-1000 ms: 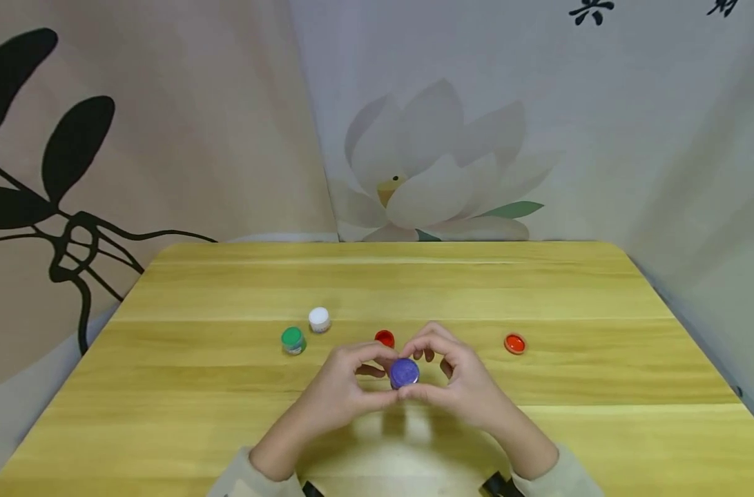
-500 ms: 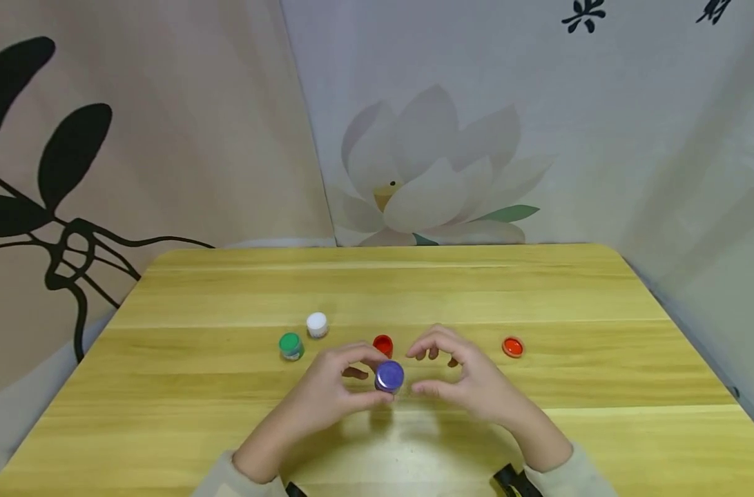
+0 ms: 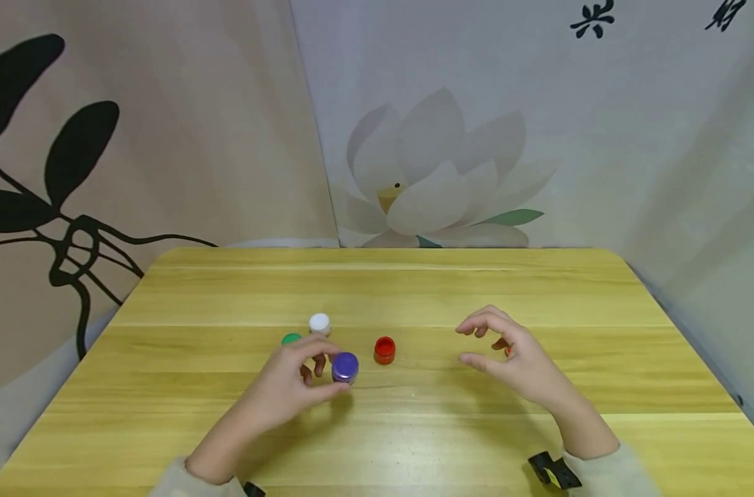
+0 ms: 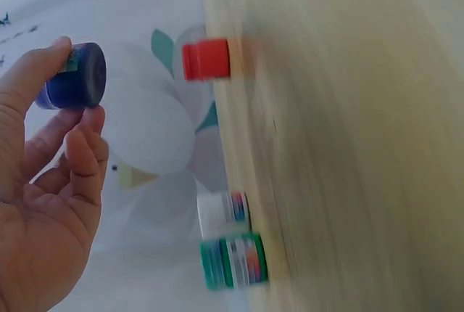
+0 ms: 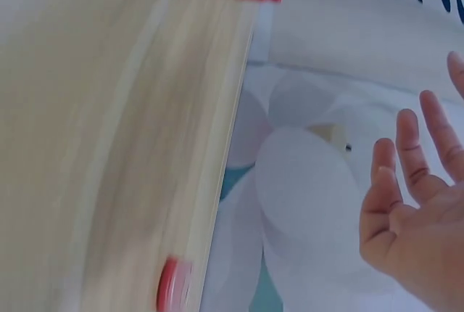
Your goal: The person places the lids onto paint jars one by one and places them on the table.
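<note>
Between thumb and fingers my left hand pinches a small paint jar with a purple-blue lid, held above the table. In the left wrist view the same jar looks dark blue with a label on its side. My right hand hovers at the right, fingers loosely bent, with nothing in it. An uncapped red jar stands on the table between the hands. Its red lid lies on the table at the right, mostly covered by the right hand in the head view.
Behind my left hand stand a white-lidded jar and a green-lidded jar, the latter partly hidden. The wooden table ends at a pale backdrop printed with a flower and leaves.
Both hands were at the purple-lidded jar; the right hand has let go and moved right toward the red lid. The left hand has carried the jar left, uncovering the red jar.
</note>
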Motion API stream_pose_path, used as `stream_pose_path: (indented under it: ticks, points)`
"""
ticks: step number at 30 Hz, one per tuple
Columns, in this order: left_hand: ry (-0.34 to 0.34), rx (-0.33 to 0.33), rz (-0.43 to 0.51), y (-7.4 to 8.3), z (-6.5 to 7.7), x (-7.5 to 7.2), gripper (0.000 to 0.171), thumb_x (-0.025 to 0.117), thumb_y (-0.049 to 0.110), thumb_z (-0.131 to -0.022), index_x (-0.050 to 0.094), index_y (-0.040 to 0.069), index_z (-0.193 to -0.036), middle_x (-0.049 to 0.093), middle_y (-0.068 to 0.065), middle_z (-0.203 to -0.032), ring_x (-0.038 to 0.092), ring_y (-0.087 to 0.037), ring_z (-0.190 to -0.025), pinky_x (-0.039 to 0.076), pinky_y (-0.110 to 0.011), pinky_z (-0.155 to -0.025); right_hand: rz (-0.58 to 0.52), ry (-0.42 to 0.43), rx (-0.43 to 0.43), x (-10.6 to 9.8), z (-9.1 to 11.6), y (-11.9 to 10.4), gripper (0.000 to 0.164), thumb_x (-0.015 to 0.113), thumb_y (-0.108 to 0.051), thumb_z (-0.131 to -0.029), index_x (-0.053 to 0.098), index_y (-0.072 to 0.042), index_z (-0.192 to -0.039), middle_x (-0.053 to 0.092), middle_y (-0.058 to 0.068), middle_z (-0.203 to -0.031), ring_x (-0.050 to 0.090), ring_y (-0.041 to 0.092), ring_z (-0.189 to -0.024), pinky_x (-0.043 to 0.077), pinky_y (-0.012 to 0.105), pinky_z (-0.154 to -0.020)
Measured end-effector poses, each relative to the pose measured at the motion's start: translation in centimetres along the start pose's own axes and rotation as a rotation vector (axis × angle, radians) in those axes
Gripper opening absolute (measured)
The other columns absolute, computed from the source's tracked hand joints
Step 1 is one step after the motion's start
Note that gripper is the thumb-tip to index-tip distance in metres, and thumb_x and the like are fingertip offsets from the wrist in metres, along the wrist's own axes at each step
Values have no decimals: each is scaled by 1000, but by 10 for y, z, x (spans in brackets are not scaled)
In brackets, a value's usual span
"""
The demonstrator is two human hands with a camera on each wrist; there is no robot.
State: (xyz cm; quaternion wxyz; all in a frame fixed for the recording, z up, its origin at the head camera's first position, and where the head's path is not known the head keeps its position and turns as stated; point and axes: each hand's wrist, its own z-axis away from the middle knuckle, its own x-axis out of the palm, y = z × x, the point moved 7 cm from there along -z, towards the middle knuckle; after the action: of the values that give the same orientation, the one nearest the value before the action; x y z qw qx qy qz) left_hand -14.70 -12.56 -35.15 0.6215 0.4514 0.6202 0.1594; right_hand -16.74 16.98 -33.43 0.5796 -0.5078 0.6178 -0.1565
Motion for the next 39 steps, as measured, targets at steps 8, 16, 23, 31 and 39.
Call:
stream_pose_path:
  ticks: [8,16,23,31,39]
  points:
    - [-45,-99,-60,-21,6,-16,32,83,13,-79,71,5,-107,66,0,-93,60,-14,-82,56,-20,-66,60,49,24,-31,6,17,31,75,-10,-88,65,-19,-116,59,-9,-110,46,7,-97,45,28,-69]
    - [-85,-102,-194,-31,5,-19,30,83,10,-78,70,2,-103,66,-1,-90,62,-12,-79,57,-21,-67,162,47,121,-50,10,38,37,74,-17,-91,62,-16,-126,58,-14,-117,47,3,-102,40,36,-77]
    - [-116,-117,-225,-38,4,-16,30,84,11,-77,71,3,-102,65,0,-87,60,-10,-77,53,-19,-64,194,20,161,-59,13,56,38,72,-20,-92,61,-13,-128,57,-4,-121,45,6,-102,42,34,-75]
    - [-142,-117,-208,-43,4,-11,30,84,11,-78,72,3,-103,65,2,-86,58,-8,-74,51,-18,-62,192,-50,195,-58,15,76,45,73,-17,-91,58,-2,-130,56,20,-127,51,34,-106,49,37,-77]
    - [-159,-141,-210,-46,2,-6,27,84,11,-77,71,4,-100,64,2,-83,56,-8,-72,50,-19,-60,181,-133,232,-56,15,88,48,73,-14,-90,55,1,-132,56,22,-122,51,30,-100,48,36,-79]
